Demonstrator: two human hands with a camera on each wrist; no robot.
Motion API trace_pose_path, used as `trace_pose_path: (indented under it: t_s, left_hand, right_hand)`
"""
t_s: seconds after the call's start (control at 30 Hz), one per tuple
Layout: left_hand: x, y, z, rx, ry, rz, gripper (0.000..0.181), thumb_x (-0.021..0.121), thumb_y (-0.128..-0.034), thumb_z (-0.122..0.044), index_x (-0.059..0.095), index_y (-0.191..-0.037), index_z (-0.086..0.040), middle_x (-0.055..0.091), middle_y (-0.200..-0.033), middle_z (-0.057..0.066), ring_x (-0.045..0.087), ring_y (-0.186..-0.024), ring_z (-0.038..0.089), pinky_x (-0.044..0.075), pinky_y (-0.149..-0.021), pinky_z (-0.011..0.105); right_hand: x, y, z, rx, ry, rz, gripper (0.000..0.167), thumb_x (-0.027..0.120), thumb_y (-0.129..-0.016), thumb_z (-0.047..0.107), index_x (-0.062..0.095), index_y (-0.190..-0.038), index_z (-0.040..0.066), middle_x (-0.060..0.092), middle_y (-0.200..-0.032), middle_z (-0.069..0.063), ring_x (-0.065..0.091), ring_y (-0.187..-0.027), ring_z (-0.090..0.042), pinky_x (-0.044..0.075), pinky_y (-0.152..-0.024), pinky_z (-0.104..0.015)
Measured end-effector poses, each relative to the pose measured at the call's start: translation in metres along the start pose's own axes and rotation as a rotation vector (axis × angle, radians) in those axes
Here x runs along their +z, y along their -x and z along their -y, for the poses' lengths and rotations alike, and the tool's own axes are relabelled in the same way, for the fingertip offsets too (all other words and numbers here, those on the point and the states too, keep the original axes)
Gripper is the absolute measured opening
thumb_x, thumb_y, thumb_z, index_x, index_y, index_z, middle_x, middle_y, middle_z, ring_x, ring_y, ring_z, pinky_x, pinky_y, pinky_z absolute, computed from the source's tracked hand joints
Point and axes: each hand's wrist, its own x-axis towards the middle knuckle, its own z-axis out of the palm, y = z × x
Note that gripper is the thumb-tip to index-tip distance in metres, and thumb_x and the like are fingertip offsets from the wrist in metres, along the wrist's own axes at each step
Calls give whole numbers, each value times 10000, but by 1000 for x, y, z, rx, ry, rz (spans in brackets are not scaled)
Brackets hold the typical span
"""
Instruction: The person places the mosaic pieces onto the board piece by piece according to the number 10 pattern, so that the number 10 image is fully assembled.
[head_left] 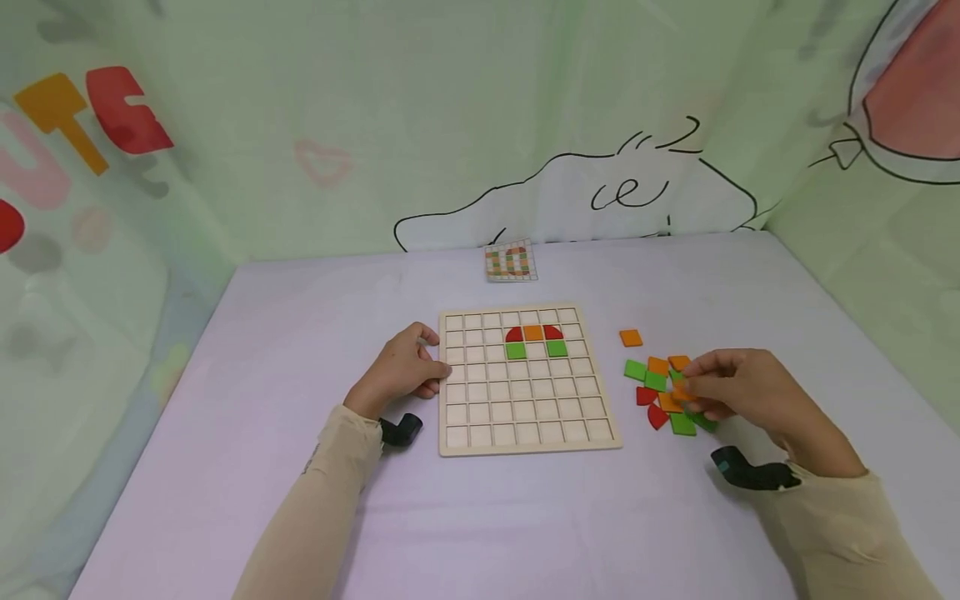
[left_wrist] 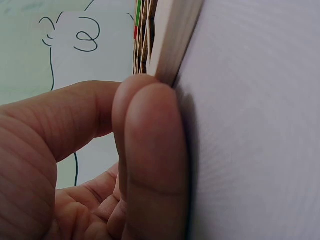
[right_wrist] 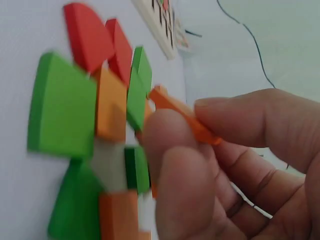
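A square wooden grid board (head_left: 491,412) lies flat on the table. In its upper part sit an orange square tile (head_left: 532,333) between two red quarter-round tiles (head_left: 513,335), with a green square tile (head_left: 516,351) below each red one. At the board's left edge my left hand (head_left: 401,367) rests with thumb and fingers against the frame; the left wrist view shows fingertips (left_wrist: 155,130) touching the wooden edge. Over the loose pile, my right hand (head_left: 742,387) pinches an orange square tile (right_wrist: 182,112) between thumb and fingers, raised above the others.
Loose green tiles (head_left: 635,370), red tiles (head_left: 657,416) and orange tiles (head_left: 657,365) lie right of the board. One orange tile (head_left: 631,337) lies apart behind them. A printed pattern card (head_left: 511,262) lies at the table's back, before a drawn-on curtain (head_left: 337,125).
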Motion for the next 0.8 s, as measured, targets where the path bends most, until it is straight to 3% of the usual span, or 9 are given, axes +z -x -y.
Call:
trace_pose_path:
  t_s: [0.17, 0.4, 0.8]
  left_hand:
    - [-1, -1, 0, -7, 1, 2, 471, 763, -917, -33, 494, -1304, -34, 595, -888, 119, 663, -627, 162, 624, -591, 277]
    - [0, -3, 1, 3, 4, 7, 468, 765, -918, -28, 501, -1304, -31, 590, -883, 122, 673, -622, 172, 626, -584, 288]
    - [-1, -3, 3, 7, 3, 0, 464, 767, -915, -19, 503, -1296, -37, 586, -882, 127, 675, -618, 180, 628, -577, 294]
  right_hand:
    - [7, -6, 12, -48, -62, 16, 419, 681, -1015, 219, 592, -1303, -72, 718, -980, -77, 698, -786, -204, 627, -719, -275]
    - [18, -16, 29, -62, -76, 29, 425, 640, -1035, 235, 571, -1355, -37, 698, -1134, -139, 712, -899, -196, 631, -795, -264]
    - [38, -38, 42, -87, -236, 73, 439, 662, -1031, 184, 563, -1373, -73, 700, -1086, -71, 740, -877, -159, 646, -807, -293]
